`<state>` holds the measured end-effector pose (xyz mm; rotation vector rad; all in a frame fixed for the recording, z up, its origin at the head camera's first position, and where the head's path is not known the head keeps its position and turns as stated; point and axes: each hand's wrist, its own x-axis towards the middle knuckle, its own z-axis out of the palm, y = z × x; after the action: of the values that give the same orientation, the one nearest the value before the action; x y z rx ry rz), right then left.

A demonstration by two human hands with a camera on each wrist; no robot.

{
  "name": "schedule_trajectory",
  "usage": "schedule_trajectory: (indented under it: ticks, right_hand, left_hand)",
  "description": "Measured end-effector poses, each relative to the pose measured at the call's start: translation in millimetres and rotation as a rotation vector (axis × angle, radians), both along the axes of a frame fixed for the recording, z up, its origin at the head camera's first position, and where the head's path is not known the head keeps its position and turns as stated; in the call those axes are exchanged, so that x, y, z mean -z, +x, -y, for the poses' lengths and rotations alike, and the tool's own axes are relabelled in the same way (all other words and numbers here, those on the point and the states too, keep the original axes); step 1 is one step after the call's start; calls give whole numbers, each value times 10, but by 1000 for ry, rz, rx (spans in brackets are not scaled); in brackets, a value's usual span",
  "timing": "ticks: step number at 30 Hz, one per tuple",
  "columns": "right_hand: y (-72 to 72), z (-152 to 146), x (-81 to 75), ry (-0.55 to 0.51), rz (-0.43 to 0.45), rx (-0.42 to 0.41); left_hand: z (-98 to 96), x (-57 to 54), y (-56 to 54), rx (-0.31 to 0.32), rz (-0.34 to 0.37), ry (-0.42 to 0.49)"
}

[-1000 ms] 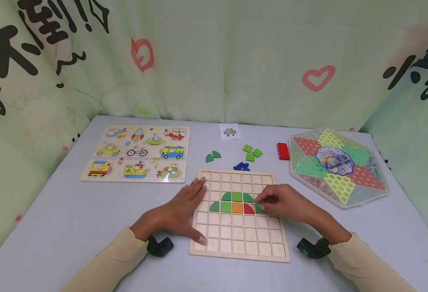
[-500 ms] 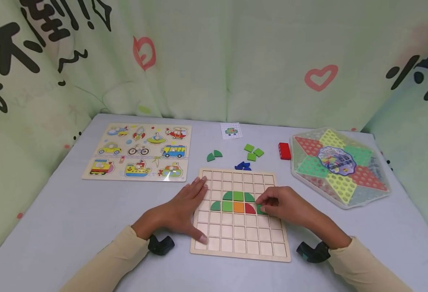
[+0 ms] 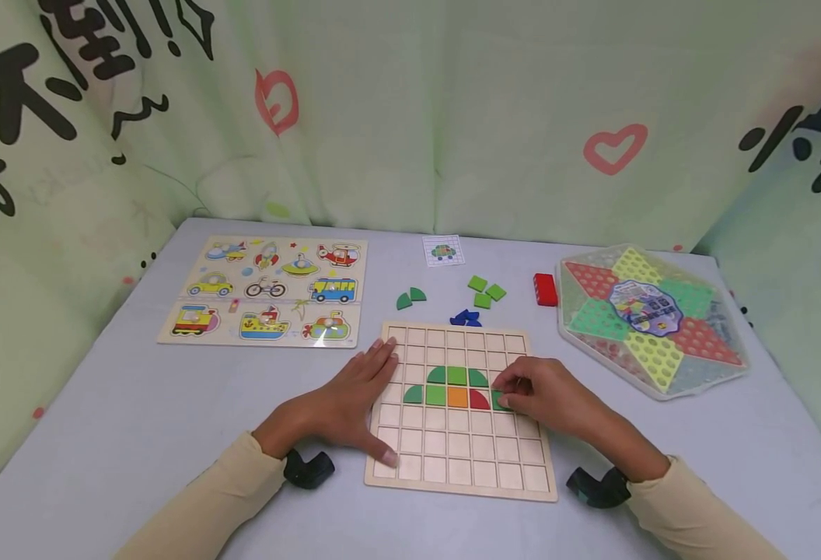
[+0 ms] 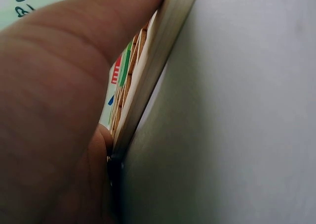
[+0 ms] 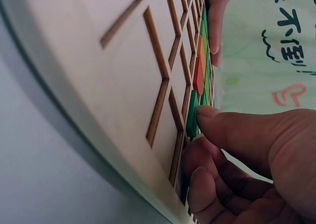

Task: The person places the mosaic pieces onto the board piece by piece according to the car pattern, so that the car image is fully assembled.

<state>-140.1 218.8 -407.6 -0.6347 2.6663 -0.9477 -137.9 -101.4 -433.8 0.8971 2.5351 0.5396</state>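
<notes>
A wooden grid board [image 3: 459,471] lies on the table. My left hand [image 3: 344,400] rests on its left edge, fingers spread and thumb near the lower left corner. My right hand [image 3: 553,394] pinches a green quarter-circle tile [image 5: 192,116] between thumb and fingers at a cell on the board's right side. In the head view the fingers partly cover that tile. To its left, a red quarter-circle tile [image 3: 479,400], an orange square tile [image 3: 457,397] and a light green square tile [image 3: 435,396] sit in cells of the same row. More green tiles, square and quarter-circle, fill cells above and beside them.
Beyond the board lie two green quarter-circle tiles [image 3: 410,299], several green square tiles [image 3: 483,299], blue pieces [image 3: 466,318] and a picture card [image 3: 443,251]. A vehicle puzzle board [image 3: 256,336] is left; a red block [image 3: 545,289] and a hexagonal game box [image 3: 651,319] are right.
The whole head view has shifted slightly. My right hand has edged a little to the right, still at the green tile. The left hand keeps its place on the board.
</notes>
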Motion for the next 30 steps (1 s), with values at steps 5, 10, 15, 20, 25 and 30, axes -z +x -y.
schedule_trajectory:
  ticks: [5, 10, 15, 20, 25, 30]
  right_hand:
    - [-9, 0, -15, 11, 4, 8]
    - [-69, 7, -44, 24, -7, 49]
    - [-157, 45, -46, 15, -26, 80]
    - [-249, 133, -46, -10, -38, 89]
    - [-344, 272, -46, -28, -29, 95]
    - [-434, 410, -52, -56, -29, 88]
  left_hand:
    - [2, -5, 0, 8, 1, 3]
    - [6, -9, 4, 9, -4, 3]
    - [10, -16, 10, 3, 0, 6]
    - [12, -15, 10, -4, 4, 4]
    - [14, -9, 5, -8, 3, 6]
    - [13, -2, 0, -5, 3, 7]
